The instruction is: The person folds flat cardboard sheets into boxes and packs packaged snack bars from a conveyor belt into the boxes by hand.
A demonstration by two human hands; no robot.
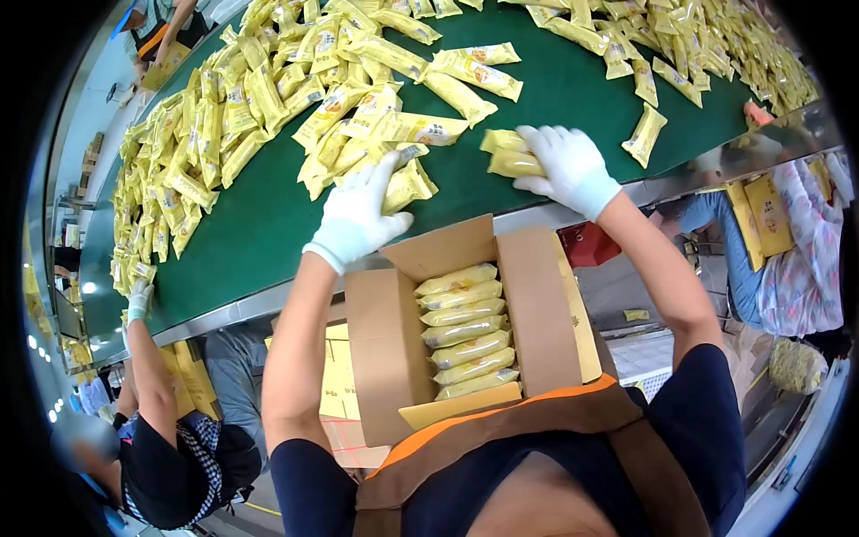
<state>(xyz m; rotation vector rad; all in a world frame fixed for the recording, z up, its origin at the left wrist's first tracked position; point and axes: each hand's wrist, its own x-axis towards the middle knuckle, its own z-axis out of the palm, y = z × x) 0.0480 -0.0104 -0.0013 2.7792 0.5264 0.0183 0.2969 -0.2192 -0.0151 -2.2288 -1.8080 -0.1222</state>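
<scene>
My right hand (565, 170), in a white glove, grips a couple of yellow snack packets (514, 154) just above the green conveyor belt (259, 201). My left hand (362, 213), gloved too, has its fingers and thumb around a yellow snack packet (410, 186) at the edge of a loose pile. Its palm side is hidden. Directly below both hands, an open cardboard box (385, 336) stands against the belt's edge with its flaps folded out. Several yellow packets (465, 336) lie in a row inside it.
Large heaps of yellow packets (224, 116) cover the belt to the left, and more (689, 45) lie at the far right. A metal rail (259, 304) borders the belt. A co-worker's gloved hand (140, 300) reaches in at left; other people stand across and at right.
</scene>
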